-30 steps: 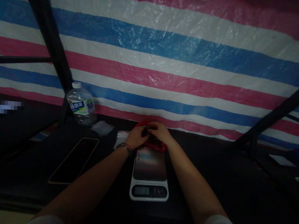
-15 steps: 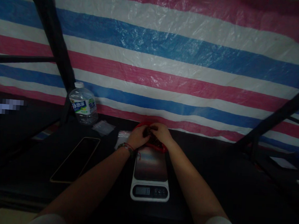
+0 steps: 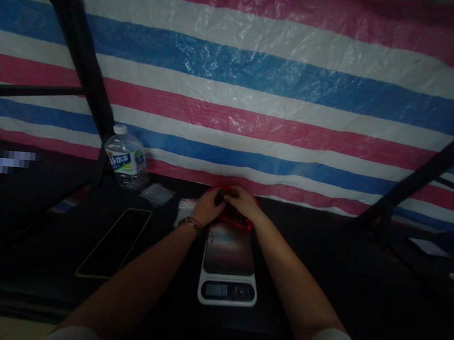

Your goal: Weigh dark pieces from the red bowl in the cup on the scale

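Over a red tray [image 3: 242,225] of small dark brown pieces [image 3: 233,212], both my hands work close together. My left hand [image 3: 207,206] has its fingers curled around some dark pieces at the tray's left side. Fingers bent and pinched, my right hand [image 3: 241,201] reaches in from the right and meets the left fingertips; what it grips is mostly hidden. Just in front of the tray lies a white kitchen scale [image 3: 230,259] with a shiny metal plate and a lit display too blurred to read. Clear zip bags [image 3: 185,211] lie beside my left wrist.
A clear plastic bottle [image 3: 127,159] with a white cap stands at back left, near more clear bags [image 3: 157,194]. A phone [image 3: 115,242] lies left of my forearm. Black metal bars slant down on both sides, before a striped plastic sheet [image 3: 255,109]. A white card [image 3: 429,247] lies far right.
My fingers have shifted slightly within the tray, the left hand a little to the left. The scale, phone and bottle have stayed in place.
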`<state>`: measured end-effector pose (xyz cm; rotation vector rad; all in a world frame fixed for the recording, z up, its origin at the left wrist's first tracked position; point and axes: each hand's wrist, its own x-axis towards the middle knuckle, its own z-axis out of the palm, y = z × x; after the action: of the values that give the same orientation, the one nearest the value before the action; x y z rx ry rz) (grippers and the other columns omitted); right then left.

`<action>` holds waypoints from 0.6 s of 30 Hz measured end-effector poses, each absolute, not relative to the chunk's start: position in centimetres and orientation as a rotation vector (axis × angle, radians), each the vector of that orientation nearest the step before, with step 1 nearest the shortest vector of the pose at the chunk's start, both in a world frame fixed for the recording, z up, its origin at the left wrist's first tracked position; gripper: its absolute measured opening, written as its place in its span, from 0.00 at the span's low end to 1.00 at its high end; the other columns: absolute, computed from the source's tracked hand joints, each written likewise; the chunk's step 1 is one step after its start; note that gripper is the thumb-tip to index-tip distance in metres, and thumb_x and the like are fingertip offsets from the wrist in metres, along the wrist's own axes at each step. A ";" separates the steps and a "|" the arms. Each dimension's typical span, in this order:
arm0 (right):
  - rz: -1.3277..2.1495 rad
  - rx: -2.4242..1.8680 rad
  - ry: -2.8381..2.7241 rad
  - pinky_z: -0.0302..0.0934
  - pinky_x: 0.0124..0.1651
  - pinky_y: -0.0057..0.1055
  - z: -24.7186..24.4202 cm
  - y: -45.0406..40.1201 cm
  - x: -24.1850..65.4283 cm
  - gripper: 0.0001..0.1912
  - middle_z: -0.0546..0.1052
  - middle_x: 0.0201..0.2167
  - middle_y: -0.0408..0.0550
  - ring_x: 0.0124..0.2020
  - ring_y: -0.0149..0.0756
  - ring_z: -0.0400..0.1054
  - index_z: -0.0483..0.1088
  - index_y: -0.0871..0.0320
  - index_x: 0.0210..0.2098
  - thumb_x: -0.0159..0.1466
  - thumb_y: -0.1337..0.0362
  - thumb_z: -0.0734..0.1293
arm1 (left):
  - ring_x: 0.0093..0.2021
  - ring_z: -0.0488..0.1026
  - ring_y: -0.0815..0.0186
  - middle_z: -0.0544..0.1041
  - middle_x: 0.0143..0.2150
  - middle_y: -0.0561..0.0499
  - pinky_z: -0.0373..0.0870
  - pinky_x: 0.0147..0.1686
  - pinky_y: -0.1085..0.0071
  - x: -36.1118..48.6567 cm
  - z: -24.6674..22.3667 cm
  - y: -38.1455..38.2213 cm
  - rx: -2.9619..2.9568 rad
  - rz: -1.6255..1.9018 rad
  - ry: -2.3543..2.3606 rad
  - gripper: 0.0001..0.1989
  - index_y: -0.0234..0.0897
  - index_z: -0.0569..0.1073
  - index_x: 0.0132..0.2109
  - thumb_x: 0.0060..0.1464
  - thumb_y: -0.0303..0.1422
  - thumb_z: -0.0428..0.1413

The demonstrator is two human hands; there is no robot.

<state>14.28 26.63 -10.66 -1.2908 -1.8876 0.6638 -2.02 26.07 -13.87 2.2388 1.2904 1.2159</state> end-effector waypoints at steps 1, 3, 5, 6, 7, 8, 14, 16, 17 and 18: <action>0.715 -1.270 -1.872 0.64 0.49 0.33 -11.1 26.8 14.3 0.17 0.78 0.44 0.50 0.43 0.36 0.72 0.72 0.59 0.48 0.58 0.64 0.69 | 0.53 0.72 0.58 0.75 0.53 0.44 0.66 0.56 0.61 -2.0 -13.9 26.1 2.251 1.204 1.268 0.23 0.36 0.68 0.57 0.54 0.33 0.54; 0.765 -1.257 -1.848 0.64 0.48 0.32 -11.8 27.0 14.3 0.17 0.78 0.43 0.49 0.43 0.35 0.72 0.71 0.59 0.46 0.56 0.67 0.69 | 0.54 0.71 0.58 0.74 0.54 0.43 0.66 0.57 0.61 -2.0 -13.9 26.1 2.280 1.165 1.231 0.25 0.35 0.67 0.59 0.53 0.31 0.54; 0.732 -1.315 -1.824 0.65 0.44 0.31 -11.9 27.0 14.5 0.16 0.78 0.41 0.48 0.41 0.36 0.73 0.71 0.60 0.43 0.54 0.68 0.69 | 0.56 0.70 0.57 0.73 0.56 0.42 0.65 0.58 0.60 -2.0 -13.9 26.2 2.297 1.116 1.231 0.28 0.33 0.65 0.61 0.52 0.31 0.55; 0.690 -1.360 -1.824 0.65 0.43 0.31 -11.7 27.0 14.6 0.15 0.78 0.39 0.48 0.40 0.36 0.72 0.71 0.61 0.42 0.54 0.68 0.69 | 0.57 0.70 0.56 0.72 0.57 0.40 0.65 0.59 0.59 -2.0 -13.9 26.2 2.300 1.093 1.245 0.29 0.32 0.64 0.62 0.52 0.32 0.55; 0.643 -1.403 -1.845 0.65 0.42 0.30 -11.5 26.9 14.8 0.15 0.78 0.38 0.48 0.38 0.36 0.72 0.72 0.61 0.41 0.53 0.68 0.69 | 0.58 0.69 0.56 0.71 0.58 0.39 0.65 0.59 0.59 -2.1 -13.9 26.2 2.304 1.072 1.260 0.31 0.31 0.62 0.63 0.52 0.32 0.55; 0.594 -1.439 -1.886 0.64 0.41 0.30 -11.2 26.8 14.9 0.14 0.78 0.37 0.47 0.37 0.36 0.72 0.72 0.61 0.39 0.52 0.69 0.69 | 0.59 0.68 0.56 0.70 0.59 0.39 0.64 0.59 0.59 -2.1 -13.9 26.3 2.314 1.055 1.270 0.31 0.30 0.61 0.63 0.52 0.32 0.55; 0.350 -1.504 -2.148 0.62 0.48 0.31 -9.9 26.5 15.3 0.17 0.79 0.42 0.51 0.44 0.40 0.72 0.76 0.58 0.41 0.51 0.73 0.67 | 0.55 0.71 0.59 0.75 0.55 0.43 0.64 0.59 0.61 -2.3 -13.6 26.3 2.485 1.023 1.186 0.22 0.34 0.69 0.57 0.54 0.27 0.50; 0.305 -1.533 -2.149 0.61 0.50 0.31 -9.7 26.4 15.3 0.19 0.79 0.45 0.51 0.47 0.40 0.71 0.75 0.58 0.45 0.52 0.73 0.67 | 0.52 0.72 0.58 0.77 0.50 0.42 0.65 0.58 0.60 -2.3 -13.3 26.2 2.526 1.008 1.218 0.17 0.34 0.74 0.51 0.55 0.28 0.50; 0.305 -1.545 -2.156 0.61 0.50 0.31 -9.6 26.4 15.4 0.20 0.78 0.45 0.51 0.47 0.40 0.71 0.74 0.58 0.46 0.53 0.72 0.67 | 0.51 0.72 0.57 0.77 0.47 0.42 0.65 0.57 0.59 -2.4 -13.1 26.1 2.522 1.000 1.245 0.15 0.34 0.75 0.48 0.55 0.29 0.51; 0.315 -1.556 -2.173 0.61 0.49 0.31 -9.5 26.3 15.5 0.19 0.79 0.45 0.51 0.47 0.40 0.71 0.74 0.58 0.46 0.54 0.72 0.67 | 0.49 0.73 0.56 0.78 0.45 0.41 0.65 0.56 0.58 -2.4 -12.9 26.0 2.509 0.989 1.273 0.13 0.34 0.76 0.45 0.56 0.31 0.51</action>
<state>15.48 26.32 -9.52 -1.5559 -2.1729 0.3154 -2.39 26.01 -12.89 2.5093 1.2725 0.9892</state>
